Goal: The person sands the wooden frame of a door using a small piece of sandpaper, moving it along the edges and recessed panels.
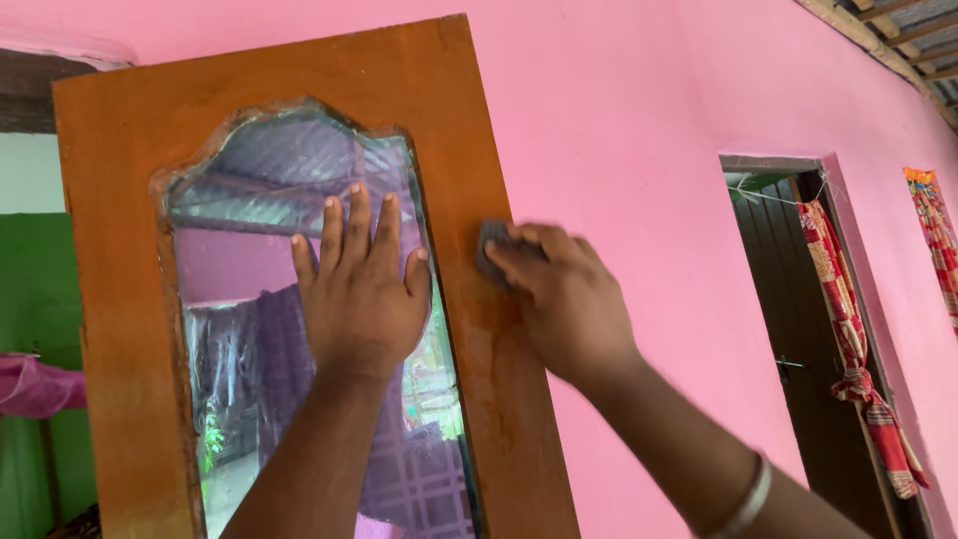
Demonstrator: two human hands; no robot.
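Against a pink wall [619,110] leans a wooden frame [120,299] with a mirror [249,299]. The left hand [359,289] lies flat and open on the glass. The right hand [559,299] grips what seems a dark pad [491,240] against the wood

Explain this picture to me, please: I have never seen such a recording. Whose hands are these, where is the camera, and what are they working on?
There is no machine here. One camera sits on a person's head, so both bare hands are that person's own. In front stands an orange-brown wooden panel with a shaped mirror pane set into it, leaning against a pink wall. The left hand lies flat with spread fingers on the mirror. The right hand presses a small dark grey pad against the wood at the mirror's right edge; its material is too blurred to tell. A pale bangle circles the right wrist. Farther right are a dark doorway and a red patterned curtain, knotted low.
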